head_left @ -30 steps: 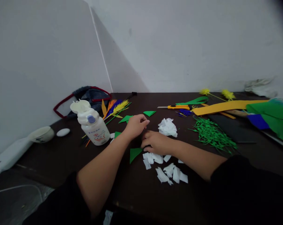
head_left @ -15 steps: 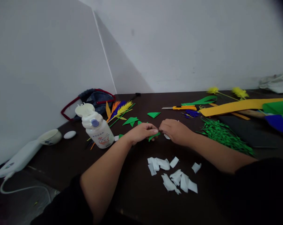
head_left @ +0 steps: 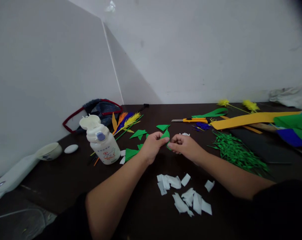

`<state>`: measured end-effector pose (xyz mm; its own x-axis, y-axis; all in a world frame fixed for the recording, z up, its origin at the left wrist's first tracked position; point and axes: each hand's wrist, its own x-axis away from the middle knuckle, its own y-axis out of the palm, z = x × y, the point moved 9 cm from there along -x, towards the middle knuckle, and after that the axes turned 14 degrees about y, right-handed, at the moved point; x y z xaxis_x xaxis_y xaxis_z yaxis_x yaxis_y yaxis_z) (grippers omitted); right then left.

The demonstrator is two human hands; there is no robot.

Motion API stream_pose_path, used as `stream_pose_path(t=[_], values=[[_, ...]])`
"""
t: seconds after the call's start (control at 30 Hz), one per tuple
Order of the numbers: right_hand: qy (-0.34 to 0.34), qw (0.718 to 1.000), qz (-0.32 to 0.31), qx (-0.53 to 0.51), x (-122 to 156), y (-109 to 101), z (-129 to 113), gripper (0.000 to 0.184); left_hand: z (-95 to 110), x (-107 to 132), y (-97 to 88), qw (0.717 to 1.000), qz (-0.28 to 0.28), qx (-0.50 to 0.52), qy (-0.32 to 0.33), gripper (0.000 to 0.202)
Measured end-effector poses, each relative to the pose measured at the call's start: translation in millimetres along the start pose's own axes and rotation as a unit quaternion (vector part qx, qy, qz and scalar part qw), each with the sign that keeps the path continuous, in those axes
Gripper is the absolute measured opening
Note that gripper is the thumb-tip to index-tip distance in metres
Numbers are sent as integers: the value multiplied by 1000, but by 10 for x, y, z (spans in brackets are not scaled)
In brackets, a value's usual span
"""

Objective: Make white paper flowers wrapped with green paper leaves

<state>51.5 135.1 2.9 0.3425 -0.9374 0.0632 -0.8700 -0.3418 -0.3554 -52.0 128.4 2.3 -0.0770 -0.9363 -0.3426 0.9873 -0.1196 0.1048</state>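
A small green paper piece (head_left: 165,134) is pinched upright between the thumb and fingers of my left hand (head_left: 152,146). My right hand (head_left: 187,146) is closed close beside it, its thumb and finger at the lower edge of the same piece. More cut green paper pieces (head_left: 163,127) lie beyond and to the left of my hands. Nearer to me, several torn white paper pieces (head_left: 174,182) are scattered on the dark table (head_left: 141,206). A bit of white (head_left: 184,134) shows just behind my right hand.
An open-lidded white bottle (head_left: 104,146) stands left, near a bowl (head_left: 49,151) and a white oval object (head_left: 71,149). Behind are colourful paper stalks (head_left: 126,121) and a yellow utility knife (head_left: 193,120), blade out. Green shreds (head_left: 237,153) and a yellow strip (head_left: 253,119) lie right.
The green piece has turned from lying flat to upright in my left hand. My right hand's fingers have come to its lower edge. The view has shifted slightly.
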Motion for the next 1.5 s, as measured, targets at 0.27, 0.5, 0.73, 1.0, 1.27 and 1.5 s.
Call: stream_pose_path(t=[0.27,0.5,0.73,1.0,1.27,1.5], values=[[11,999,-10,34,75,-87,-26,14,55,19,49,999,-12,-46,25,21],[-107,827,120,539,32,-431,67,21,136,-23,0,994,-10,-95,51,20],[-104,793,143,583,22,-309,139,17,89,-7,70,997,-7,-66,31,25],[-98,873,205,431,270,-664,-51,20,87,-25,-5,997,10,-68,34,24],[-96,943,-163,273,888,-448,287,21,68,-5,45,998,11,-55,21,24],[-171,933,-108,298,837,-45,123,21,49,-4,59,997,4,-68,31,24]])
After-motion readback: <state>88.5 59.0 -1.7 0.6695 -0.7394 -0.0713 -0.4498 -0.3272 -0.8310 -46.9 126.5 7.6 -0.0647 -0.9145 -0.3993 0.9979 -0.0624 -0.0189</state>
